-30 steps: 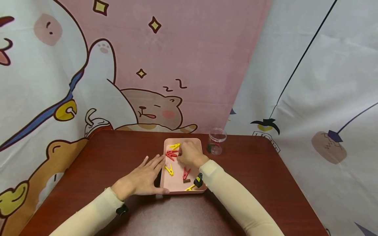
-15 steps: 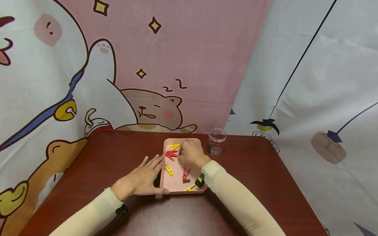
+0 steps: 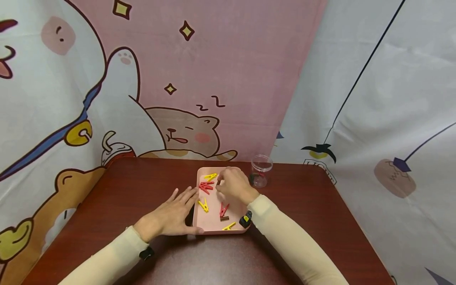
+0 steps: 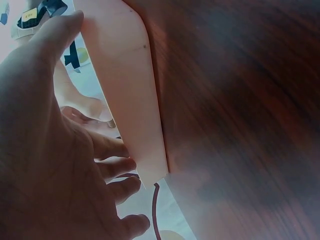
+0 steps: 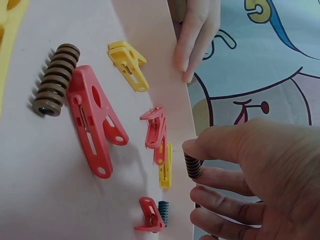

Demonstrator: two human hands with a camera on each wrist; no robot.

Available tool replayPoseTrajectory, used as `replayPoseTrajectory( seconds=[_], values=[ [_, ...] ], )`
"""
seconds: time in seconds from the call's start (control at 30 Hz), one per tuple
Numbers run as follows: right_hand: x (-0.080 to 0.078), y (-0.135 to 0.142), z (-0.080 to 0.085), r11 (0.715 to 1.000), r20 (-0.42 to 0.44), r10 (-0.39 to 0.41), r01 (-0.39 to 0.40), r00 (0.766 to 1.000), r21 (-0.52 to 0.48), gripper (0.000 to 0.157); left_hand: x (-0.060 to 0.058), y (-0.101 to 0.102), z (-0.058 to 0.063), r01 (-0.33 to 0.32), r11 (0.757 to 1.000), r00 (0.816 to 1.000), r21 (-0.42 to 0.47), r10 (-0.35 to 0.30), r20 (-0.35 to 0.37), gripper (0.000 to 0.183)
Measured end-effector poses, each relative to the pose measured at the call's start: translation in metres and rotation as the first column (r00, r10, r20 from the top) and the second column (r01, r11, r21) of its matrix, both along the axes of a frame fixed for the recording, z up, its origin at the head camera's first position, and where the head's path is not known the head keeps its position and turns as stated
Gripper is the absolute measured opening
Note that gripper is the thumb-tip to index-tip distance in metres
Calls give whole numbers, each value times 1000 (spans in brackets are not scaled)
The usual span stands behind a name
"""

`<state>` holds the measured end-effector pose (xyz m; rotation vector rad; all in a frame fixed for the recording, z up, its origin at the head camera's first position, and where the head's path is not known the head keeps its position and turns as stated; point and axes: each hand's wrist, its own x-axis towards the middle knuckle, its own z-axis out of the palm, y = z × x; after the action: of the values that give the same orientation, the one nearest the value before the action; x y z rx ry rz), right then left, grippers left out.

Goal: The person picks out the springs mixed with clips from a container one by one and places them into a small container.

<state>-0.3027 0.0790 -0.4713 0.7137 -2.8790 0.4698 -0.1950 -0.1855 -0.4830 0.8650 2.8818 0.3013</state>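
My right hand [image 3: 236,185] pinches a small dark coil spring [image 5: 192,166] between thumb and index finger, over the far part of a pink tray [image 3: 213,224]. My left hand [image 3: 170,215] lies along the tray's left side, fingers extended, the fingertips at its rim and the thumb at the near corner. Inside the tray are red clips [image 5: 92,125] and yellow clips [image 5: 129,65], spread about. Close to one red clip lies a brown coil spring [image 5: 56,80]. A green spring [image 5: 163,213] sits beside another red clip in the right wrist view.
Behind the tray, to its right, stands a clear plastic jar [image 3: 261,174] with something dark green and red inside. The brown table [image 3: 303,206] ends at a cloth backdrop [image 3: 249,79] with cartoon animals.
My right hand has shifted slightly right with the spring, and its wrist now uncovers more of the yellow clip at the tray's near edge. The left hand stays put.
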Motion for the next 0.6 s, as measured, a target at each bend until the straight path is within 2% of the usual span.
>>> replayPoseTrajectory(
  seconds=[0.17,0.6],
  values=[
    [3,6,3,1000,23,-14,14,1000,-9,25,1,0,1,-4,1000,1000,2,4,5,133],
    [10,18,14,999,-37,-21,19,999,-45,27,0,1,1,-5,1000,1000,-3,5,-6,134]
  ],
)
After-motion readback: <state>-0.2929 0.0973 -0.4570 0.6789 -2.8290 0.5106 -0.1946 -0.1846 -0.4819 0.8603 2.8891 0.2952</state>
